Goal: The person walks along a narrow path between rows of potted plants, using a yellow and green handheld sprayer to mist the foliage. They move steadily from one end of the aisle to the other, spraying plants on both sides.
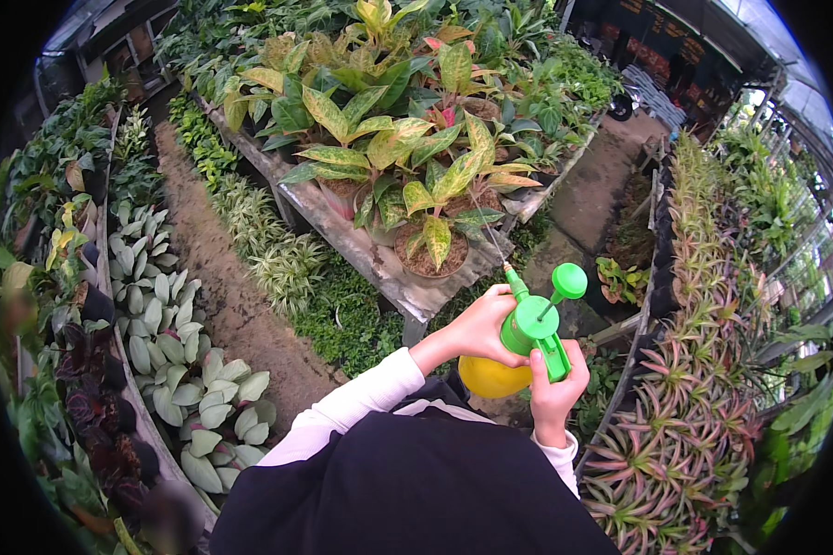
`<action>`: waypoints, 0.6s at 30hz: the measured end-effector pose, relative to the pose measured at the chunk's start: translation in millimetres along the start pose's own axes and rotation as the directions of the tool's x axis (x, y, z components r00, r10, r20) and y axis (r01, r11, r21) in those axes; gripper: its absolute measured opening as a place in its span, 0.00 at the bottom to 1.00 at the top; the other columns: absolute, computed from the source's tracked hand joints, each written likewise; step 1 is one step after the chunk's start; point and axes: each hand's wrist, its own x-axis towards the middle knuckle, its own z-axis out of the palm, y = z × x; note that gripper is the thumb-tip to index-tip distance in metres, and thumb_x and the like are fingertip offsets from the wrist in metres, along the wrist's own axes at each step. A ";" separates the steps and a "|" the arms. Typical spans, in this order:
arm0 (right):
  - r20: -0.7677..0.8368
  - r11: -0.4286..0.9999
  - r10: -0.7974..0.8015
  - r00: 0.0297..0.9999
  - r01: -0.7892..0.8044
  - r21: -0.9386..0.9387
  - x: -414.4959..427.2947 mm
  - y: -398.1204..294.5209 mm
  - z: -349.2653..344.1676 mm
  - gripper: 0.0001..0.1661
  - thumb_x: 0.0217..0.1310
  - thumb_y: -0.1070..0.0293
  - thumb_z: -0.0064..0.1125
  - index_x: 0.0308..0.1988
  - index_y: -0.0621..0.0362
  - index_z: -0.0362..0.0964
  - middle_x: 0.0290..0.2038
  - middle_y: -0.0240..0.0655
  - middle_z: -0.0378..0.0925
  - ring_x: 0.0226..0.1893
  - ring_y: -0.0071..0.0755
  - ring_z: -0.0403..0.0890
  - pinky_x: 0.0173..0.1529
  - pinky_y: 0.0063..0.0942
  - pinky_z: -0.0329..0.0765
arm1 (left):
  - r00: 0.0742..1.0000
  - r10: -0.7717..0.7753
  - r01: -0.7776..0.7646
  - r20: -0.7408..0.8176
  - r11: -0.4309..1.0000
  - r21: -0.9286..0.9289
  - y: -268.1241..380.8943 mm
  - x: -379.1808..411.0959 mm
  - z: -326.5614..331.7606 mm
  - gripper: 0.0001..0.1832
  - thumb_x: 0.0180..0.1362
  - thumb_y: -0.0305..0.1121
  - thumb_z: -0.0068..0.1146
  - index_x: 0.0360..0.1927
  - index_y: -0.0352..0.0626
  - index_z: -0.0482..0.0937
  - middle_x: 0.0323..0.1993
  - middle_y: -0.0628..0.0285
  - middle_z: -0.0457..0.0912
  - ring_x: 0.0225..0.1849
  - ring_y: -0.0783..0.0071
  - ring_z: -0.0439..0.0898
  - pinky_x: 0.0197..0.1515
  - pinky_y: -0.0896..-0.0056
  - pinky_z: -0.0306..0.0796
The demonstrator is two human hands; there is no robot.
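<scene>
A pump pressure sprayer with a green head (531, 325) and a yellow tank (493, 377) is in front of me, tilted. My left hand (484, 326) is wrapped around it just below the green head. My right hand (559, 388) grips the green handle, with the thumb on top. The nozzle points away from me, and a thin jet of water (489, 232) runs from it towards the leaves. Beyond it, a potted aglaonema (439, 243) with yellow-green speckled leaves stands at the near corner of a worn bench (389, 288).
More potted foliage plants (361, 76) crowd the bench. Pale-leaved plants (173, 368) line the left path (215, 277); pink-green bromeliads (680, 416) fill a bed at the right. Variegated spider plants (284, 263) grow beside the bench. A second path (586, 187) runs along its right side.
</scene>
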 end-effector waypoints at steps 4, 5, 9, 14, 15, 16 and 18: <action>0.087 1.000 -0.008 0.996 0.009 -0.009 4.6 3.9 -3.2 0.12 0.47 0.68 0.61 0.25 0.62 0.66 0.17 0.28 0.66 0.18 0.18 0.64 0.24 0.20 0.60 | 0.993 -0.051 0.058 -0.108 0.996 0.061 -10.8 -21.5 15.8 0.36 0.28 0.48 0.68 0.43 0.41 0.74 0.39 0.59 0.77 0.44 0.63 0.74 0.57 0.62 0.56; 0.109 1.000 -0.005 0.994 0.006 -0.009 3.6 7.2 -5.5 0.12 0.45 0.69 0.61 0.25 0.62 0.66 0.16 0.29 0.66 0.18 0.19 0.65 0.23 0.21 0.61 | 0.989 -0.083 0.089 -0.118 0.995 0.041 -8.9 -25.2 19.1 0.35 0.27 0.47 0.68 0.43 0.42 0.74 0.40 0.58 0.77 0.45 0.59 0.72 0.57 0.61 0.56; 0.212 0.988 0.112 0.971 -0.131 0.080 -6.9 22.8 -18.3 0.11 0.44 0.70 0.61 0.25 0.62 0.66 0.16 0.29 0.68 0.15 0.20 0.67 0.22 0.20 0.63 | 0.984 -0.138 0.141 -0.115 0.990 0.021 0.9 -34.0 26.6 0.36 0.27 0.47 0.69 0.44 0.42 0.74 0.43 0.57 0.76 0.49 0.54 0.71 0.60 0.55 0.55; 0.406 0.680 0.416 0.814 -0.575 0.456 -26.6 23.1 -32.4 0.14 0.54 0.64 0.55 0.33 0.66 0.68 0.20 0.32 0.71 0.13 0.19 0.67 0.18 0.16 0.61 | 0.997 -0.055 0.060 -0.058 0.993 0.101 2.9 -45.0 39.5 0.36 0.30 0.48 0.68 0.46 0.44 0.72 0.44 0.61 0.77 0.46 0.64 0.75 0.60 0.52 0.53; 0.423 0.593 0.458 0.782 -0.623 0.510 -30.4 22.2 -35.5 0.16 0.56 0.63 0.54 0.35 0.67 0.69 0.21 0.34 0.72 0.13 0.20 0.67 0.17 0.16 0.61 | 0.998 -0.023 0.029 -0.057 0.993 0.111 3.5 -45.6 42.3 0.36 0.31 0.48 0.68 0.47 0.45 0.72 0.44 0.62 0.77 0.45 0.66 0.75 0.60 0.51 0.52; 0.437 0.614 0.473 0.765 -0.642 0.458 -34.1 22.9 -40.3 0.18 0.59 0.60 0.50 0.36 0.68 0.69 0.22 0.36 0.72 0.12 0.20 0.66 0.17 0.18 0.60 | 1.000 -0.002 0.005 -0.026 0.993 0.120 4.2 -45.3 43.8 0.37 0.31 0.49 0.67 0.48 0.46 0.71 0.45 0.63 0.77 0.45 0.67 0.76 0.60 0.51 0.52; 0.482 0.611 0.499 0.720 -0.687 0.394 -37.2 17.7 -46.6 0.18 0.60 0.61 0.49 0.35 0.68 0.69 0.23 0.36 0.72 0.12 0.20 0.66 0.17 0.18 0.60 | 0.999 -0.015 0.012 0.033 0.994 0.109 8.4 -43.6 42.7 0.38 0.31 0.50 0.67 0.49 0.46 0.71 0.44 0.63 0.77 0.45 0.67 0.76 0.60 0.51 0.52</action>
